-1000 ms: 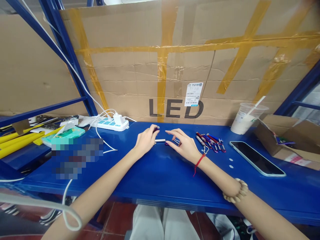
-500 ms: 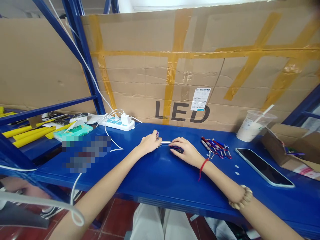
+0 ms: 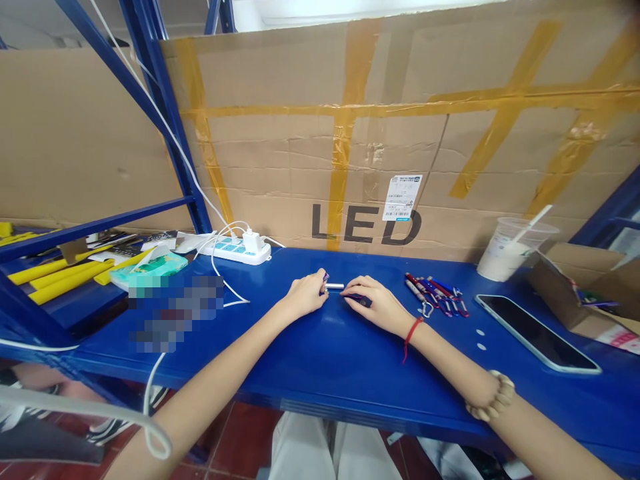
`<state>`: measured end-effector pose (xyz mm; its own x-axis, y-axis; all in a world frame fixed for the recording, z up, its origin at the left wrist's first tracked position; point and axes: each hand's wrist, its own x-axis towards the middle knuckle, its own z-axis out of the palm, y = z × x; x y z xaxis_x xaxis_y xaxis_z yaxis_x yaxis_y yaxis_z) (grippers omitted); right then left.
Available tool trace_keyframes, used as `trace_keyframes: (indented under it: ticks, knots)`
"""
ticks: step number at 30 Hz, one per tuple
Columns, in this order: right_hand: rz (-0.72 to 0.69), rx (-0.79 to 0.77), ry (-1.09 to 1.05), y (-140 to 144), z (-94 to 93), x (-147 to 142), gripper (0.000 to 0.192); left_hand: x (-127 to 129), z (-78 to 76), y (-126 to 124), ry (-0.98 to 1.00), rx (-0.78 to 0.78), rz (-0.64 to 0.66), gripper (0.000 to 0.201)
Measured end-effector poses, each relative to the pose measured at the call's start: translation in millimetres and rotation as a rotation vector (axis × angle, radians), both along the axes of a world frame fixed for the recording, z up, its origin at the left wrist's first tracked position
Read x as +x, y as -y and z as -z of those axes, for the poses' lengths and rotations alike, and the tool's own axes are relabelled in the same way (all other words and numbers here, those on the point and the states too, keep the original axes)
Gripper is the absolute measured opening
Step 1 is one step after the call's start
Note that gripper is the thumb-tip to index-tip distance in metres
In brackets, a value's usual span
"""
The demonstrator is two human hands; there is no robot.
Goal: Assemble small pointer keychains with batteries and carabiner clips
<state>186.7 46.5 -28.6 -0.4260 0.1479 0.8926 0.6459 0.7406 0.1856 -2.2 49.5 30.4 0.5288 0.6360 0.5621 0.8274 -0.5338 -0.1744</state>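
Fingers of the left hand (image 3: pixel 306 298) pinch 1 end of a small silver tube (image 3: pixel 334 287) at frame center; the right hand (image 3: pixel 376 303) closes on its dark part (image 3: pixel 361 299). It looks light, stiff and slippery; best gripped at the ends.

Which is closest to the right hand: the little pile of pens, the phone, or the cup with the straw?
From the right hand:
1. Pile of pens, just to its right.
2. Phone, farther right.
3. Cup with the straw, back right by the cardboard.

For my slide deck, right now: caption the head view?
Both hands, left hand and right hand, grip a small silver-tipped pen-like item over the blue table.
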Motion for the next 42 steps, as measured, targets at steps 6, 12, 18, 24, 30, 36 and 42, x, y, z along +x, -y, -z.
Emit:
trace_keyframes:
  ticks: [6, 12, 18, 24, 30, 36, 42]
  knots:
    - [-0.023, 0.003, 0.001, 1.8, -1.1, -0.5, 0.016, -0.9, -0.9, -1.1, 0.054, -0.051, 0.048, 0.017]
    - [-0.024, -0.001, 0.012, 3.4, -1.4, -0.7, 0.016, 0.1, -0.2, -1.2, 0.064, -0.085, 0.063, 0.017]
    - [-0.003, -0.016, 0.04, 2.5, -2.0, -0.1, 0.017, 1.6, 0.6, -0.8, 0.077, -0.094, 0.082, 0.015]
    - [0.059, -0.069, 0.078, 0.6, -0.2, -0.3, 0.023, 1.0, 2.3, -6.5, 0.093, -0.129, 0.184, 0.016]
    - [0.145, -0.121, 0.111, 3.5, -1.1, 0.8, 0.024, 1.4, 1.6, -9.7, 0.132, -0.202, 0.24, 0.016]
    - [0.194, -0.128, 0.088, 6.4, -0.9, -1.1, 0.033, 0.0, -3.0, -6.0, 0.187, -0.072, 0.107, 0.011]
    - [0.168, -0.153, 0.083, 4.5, 1.0, -3.3, 0.038, 3.7, 2.3, -5.9, 0.082, -0.041, 0.086, 0.009]
